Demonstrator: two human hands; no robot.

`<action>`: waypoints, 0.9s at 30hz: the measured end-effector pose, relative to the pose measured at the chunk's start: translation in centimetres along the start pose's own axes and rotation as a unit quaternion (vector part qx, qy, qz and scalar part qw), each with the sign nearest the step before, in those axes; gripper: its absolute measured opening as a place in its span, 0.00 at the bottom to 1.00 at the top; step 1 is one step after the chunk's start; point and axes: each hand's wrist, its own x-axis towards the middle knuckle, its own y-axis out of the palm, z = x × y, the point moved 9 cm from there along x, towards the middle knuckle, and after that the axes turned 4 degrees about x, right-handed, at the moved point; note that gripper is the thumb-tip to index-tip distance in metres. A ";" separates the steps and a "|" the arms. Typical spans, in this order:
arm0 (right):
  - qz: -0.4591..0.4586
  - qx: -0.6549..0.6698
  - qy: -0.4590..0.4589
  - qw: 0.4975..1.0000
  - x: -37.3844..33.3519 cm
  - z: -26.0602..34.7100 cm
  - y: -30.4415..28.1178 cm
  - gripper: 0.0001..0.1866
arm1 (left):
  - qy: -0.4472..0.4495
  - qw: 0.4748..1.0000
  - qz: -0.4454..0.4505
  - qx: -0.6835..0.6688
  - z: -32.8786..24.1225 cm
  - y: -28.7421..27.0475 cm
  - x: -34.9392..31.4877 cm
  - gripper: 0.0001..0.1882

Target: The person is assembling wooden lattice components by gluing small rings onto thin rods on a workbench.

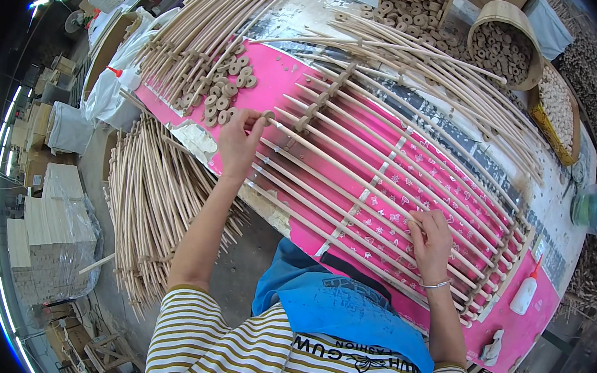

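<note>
A row of pale wooden rods lies side by side on the pink table covering (309,224). My left hand (240,142) is closed, pinching a small wooden ring (269,115) at the left end of one rod (342,169). My right hand (431,242) is closed around what looks like the same rod, farther right; the fingers partly hide the grip. Wooden rings (324,98) sit on the left ends of the farther rods. Another row of rings (502,255) joins the right ends. Nearer rods have bare left ends with whitish spots.
Loose rings (226,93) lie beyond my left hand, beside a rod bundle (199,28). More rods (152,195) stand below the table's left edge. A bucket of rings (505,52), a yellow tray (549,116) and loose rods are at the back. A white glue bottle (524,294) lies right.
</note>
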 end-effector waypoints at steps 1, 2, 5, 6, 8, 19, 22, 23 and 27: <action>-0.002 0.010 0.021 1.000 0.1 -0.1 0.1 0.08 | 0.007 1.000 0.007 0.001 -0.8 0.4 -0.5 0.07; -0.005 0.020 0.041 0.999 0.1 -0.4 0.2 0.08 | 0.007 1.000 0.009 0.012 -1.0 0.5 -1.0 0.07; 0.005 0.011 0.051 0.999 -0.2 -0.7 0.2 0.09 | 0.003 1.000 0.007 0.029 -1.7 0.8 -2.1 0.08; 0.005 0.010 0.054 0.998 -0.2 -0.7 0.1 0.09 | 0.003 1.000 0.010 0.028 -1.8 1.0 -2.4 0.08; -0.010 0.001 0.056 0.998 -0.2 -0.6 -0.2 0.09 | 0.005 0.998 0.026 0.051 -1.9 1.8 -2.8 0.08; -0.061 -0.039 0.023 0.997 -0.4 -0.4 0.2 0.07 | 0.037 0.987 0.035 0.155 -2.9 3.0 -4.0 0.08; -0.049 -0.062 0.026 0.997 -0.6 -0.9 0.2 0.08 | 0.034 0.987 0.052 0.146 -2.8 4.0 -4.1 0.08; -0.053 -0.069 0.034 0.996 -0.7 -1.2 0.1 0.08 | 0.040 0.988 0.059 0.138 -2.9 4.5 -3.9 0.08; -0.042 -0.170 -0.058 0.983 -0.7 -1.4 1.8 0.08 | 0.076 0.996 0.047 0.023 -0.6 4.8 -3.5 0.07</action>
